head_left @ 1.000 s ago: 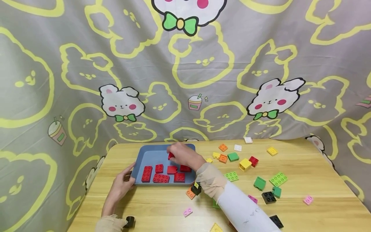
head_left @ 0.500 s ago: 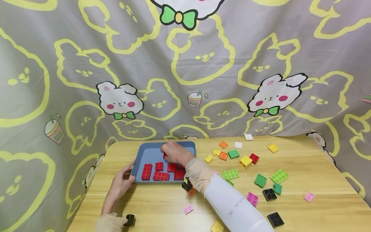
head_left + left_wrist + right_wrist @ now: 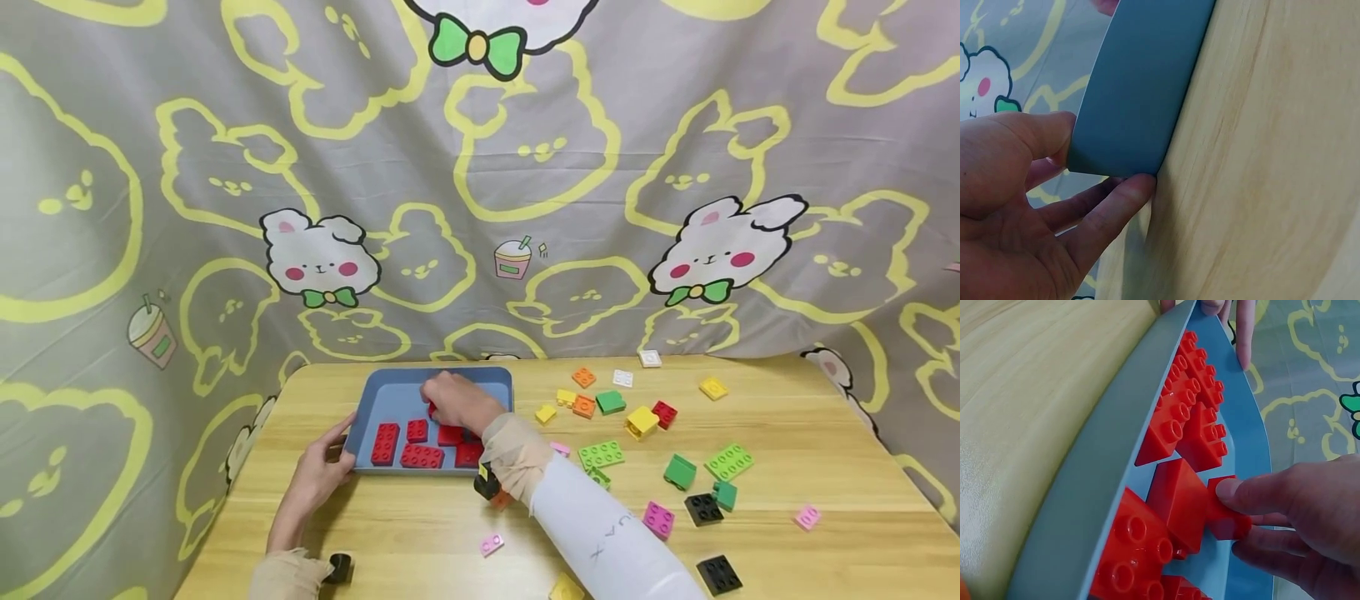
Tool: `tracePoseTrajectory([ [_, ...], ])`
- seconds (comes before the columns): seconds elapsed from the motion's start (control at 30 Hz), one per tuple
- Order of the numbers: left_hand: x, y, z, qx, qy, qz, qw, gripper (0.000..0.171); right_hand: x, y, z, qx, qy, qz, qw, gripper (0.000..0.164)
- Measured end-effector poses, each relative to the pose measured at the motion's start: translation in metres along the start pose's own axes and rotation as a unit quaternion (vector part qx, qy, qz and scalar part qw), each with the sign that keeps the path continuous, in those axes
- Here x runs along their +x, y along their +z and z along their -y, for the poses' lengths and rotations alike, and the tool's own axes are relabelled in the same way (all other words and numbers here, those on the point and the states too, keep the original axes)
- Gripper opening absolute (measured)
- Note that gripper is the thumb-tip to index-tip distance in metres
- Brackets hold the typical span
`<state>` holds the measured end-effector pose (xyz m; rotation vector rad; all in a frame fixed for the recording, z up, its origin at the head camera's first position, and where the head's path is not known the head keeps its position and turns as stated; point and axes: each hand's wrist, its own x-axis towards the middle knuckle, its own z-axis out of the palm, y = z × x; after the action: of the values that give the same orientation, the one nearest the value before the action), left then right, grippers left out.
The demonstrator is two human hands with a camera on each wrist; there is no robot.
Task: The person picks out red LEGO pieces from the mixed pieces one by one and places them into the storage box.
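In the head view, my left hand (image 3: 318,475) holds the left side of a shallow blue tray (image 3: 396,398). The left wrist view shows the thumb at the tray's rim and a fingertip at its lower corner. My right hand (image 3: 459,402) reaches into the tray. Between thumb and fingers it pinches a small red toy brick (image 3: 1227,519), low inside the tray and close beside a smooth-sided red brick (image 3: 1179,499). More red bricks lie there, including a long one (image 3: 385,443) at the left and another (image 3: 422,456) along the near side. My right hand and wrist partly cover the tray's right side.
Loose bricks of several colours lie on the wooden table (image 3: 420,533) to the tray's right, among them a lime one (image 3: 600,454), a black one (image 3: 703,508) and a red one (image 3: 664,414). A pink brick (image 3: 492,545) lies in front. Patterned cloth (image 3: 420,167) hangs behind.
My right hand has shifted left within the tray with the red brick, then slightly nearer to the other bricks. My left hand stays at the tray's side.
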<state>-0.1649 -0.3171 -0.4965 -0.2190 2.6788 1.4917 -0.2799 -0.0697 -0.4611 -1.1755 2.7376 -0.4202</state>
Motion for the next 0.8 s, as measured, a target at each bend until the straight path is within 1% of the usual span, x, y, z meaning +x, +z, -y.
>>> tracePoseTrajectory([
  [0.07, 0.0, 0.0, -0.001, 0.0, 0.002, -0.001, 1.0, 0.071, 0.0, 0.001, 0.0, -0.005, 0.001, 0.004, 1.0, 0.005],
  [0.2, 0.0, 0.001, -0.002, -0.001, 0.004, 0.001, 1.0, 0.07, 0.0, 0.002, 0.0, -0.013, 0.012, 0.013, 1.0, 0.016],
  [0.27, 0.001, 0.0, -0.002, -0.002, 0.003, 0.0, 1.0, 0.07, -0.001, 0.001, 0.0, -0.013, 0.015, 0.01, 1.0, 0.021],
  [0.4, 0.001, 0.001, -0.003, -0.001, 0.003, -0.001, 1.0, 0.07, -0.007, -0.004, -0.001, -0.016, 0.004, -0.009, 1.0, 0.018],
  [0.47, 0.001, 0.002, -0.003, -0.001, 0.005, 0.0, 1.0, 0.07, -0.01, -0.009, -0.002, -0.018, -0.005, -0.019, 1.0, 0.018],
  [0.57, 0.001, 0.002, -0.002, -0.003, 0.002, 0.002, 1.0, 0.07, -0.018, -0.02, -0.002, -0.022, -0.012, -0.021, 0.999, 0.022],
  [0.7, 0.0, 0.001, -0.001, -0.002, -0.006, 0.002, 1.0, 0.071, -0.032, -0.036, -0.002, -0.001, -0.006, -0.015, 1.0, 0.03],
  [0.8, 0.001, 0.0, -0.001, -0.001, -0.005, 0.003, 1.0, 0.07, -0.045, -0.046, -0.005, 0.012, -0.005, -0.029, 0.999, 0.03],
])
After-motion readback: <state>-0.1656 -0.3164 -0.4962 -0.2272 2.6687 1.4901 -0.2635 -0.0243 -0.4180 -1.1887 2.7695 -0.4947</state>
